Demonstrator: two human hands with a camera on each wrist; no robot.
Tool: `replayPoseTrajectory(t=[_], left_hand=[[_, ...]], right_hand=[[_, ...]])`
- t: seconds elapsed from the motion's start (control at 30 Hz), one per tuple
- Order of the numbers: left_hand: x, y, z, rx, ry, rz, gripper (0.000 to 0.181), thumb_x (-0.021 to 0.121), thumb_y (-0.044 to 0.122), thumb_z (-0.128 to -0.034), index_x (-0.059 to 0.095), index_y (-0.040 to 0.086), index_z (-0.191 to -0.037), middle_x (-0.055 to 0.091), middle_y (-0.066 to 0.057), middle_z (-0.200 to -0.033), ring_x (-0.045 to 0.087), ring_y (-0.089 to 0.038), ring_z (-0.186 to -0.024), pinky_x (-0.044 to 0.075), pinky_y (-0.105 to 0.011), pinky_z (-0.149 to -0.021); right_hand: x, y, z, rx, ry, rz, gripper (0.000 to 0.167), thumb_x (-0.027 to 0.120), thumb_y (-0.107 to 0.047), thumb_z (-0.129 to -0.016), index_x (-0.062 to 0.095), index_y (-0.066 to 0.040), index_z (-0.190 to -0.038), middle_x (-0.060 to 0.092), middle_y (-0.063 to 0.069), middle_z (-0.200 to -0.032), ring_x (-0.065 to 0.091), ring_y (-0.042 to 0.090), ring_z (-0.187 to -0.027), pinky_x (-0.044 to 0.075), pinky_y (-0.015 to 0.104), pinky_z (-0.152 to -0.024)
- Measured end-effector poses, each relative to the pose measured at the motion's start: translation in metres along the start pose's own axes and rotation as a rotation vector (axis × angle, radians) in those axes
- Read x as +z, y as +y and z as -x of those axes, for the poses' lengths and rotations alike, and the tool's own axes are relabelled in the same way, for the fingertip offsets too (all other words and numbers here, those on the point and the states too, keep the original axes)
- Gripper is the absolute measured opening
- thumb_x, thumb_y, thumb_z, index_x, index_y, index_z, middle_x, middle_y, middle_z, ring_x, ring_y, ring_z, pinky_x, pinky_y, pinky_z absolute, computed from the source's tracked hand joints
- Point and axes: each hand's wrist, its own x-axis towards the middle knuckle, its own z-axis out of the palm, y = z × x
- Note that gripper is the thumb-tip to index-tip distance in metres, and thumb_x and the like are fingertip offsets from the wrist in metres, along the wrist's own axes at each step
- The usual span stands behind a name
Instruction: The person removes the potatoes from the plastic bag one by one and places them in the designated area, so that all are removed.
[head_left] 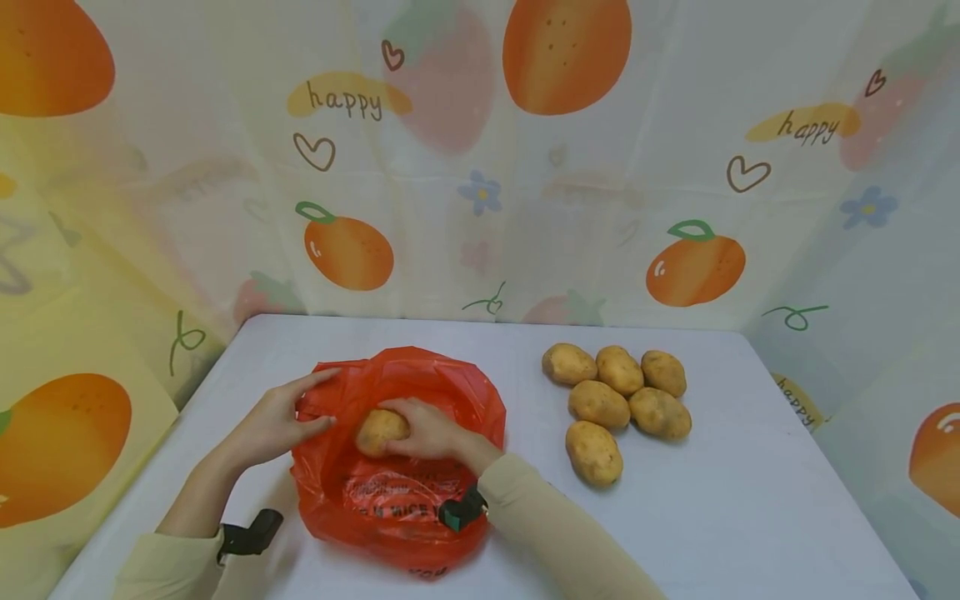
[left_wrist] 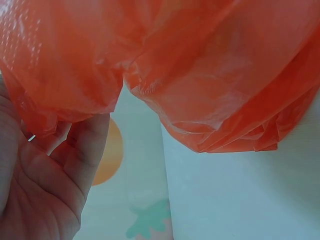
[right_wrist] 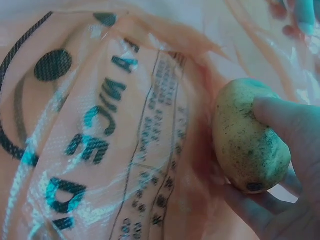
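Note:
A red plastic bag [head_left: 405, 550] stands with its mouth spread wide on the white table, black print showing on it. Inside the mouth, my right hand [head_left: 431, 429] grips a potato [head_left: 381, 433], thumb on one side and fingers around the other. The right wrist view shows this potato [right_wrist: 247, 135] close up, with dark specks, beside the printed plastic. My left hand [head_left: 273, 425] holds the bag's left rim; in the left wrist view its fingers [left_wrist: 90, 145] go behind the red plastic, partly hidden by it.
Several potatoes lie in a loose group right of the bag, the nearest potato [head_left: 594, 454] toward the front. The white table [head_left: 720, 517] ends at a patterned cloth [head_left: 480, 250] at the back. Black wrist cameras sit on both forearms.

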Motion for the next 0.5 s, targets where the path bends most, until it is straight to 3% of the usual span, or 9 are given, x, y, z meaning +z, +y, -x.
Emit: replayPoseTrajectory(t=[0.5], left_hand=[[0.001, -0.003, -0.002, -0.010, -0.004, -0.021, 0.063, 0.070, 0.014, -0.0807, 0.042, 0.011, -0.137, 0.061, -0.016, -0.108, 0.062, -0.017, -0.079, 0.054, -0.023, -0.060]], right_hand=[[-0.020, -0.011, 0.010, -0.017, 0.043, 0.025, 0.058, 0.067, -0.044, -0.080, 0.051, -0.020, -0.129, 0.057, -0.007, -0.120, 0.052, 0.005, -0.097, 0.045, 0.017, -0.082]])
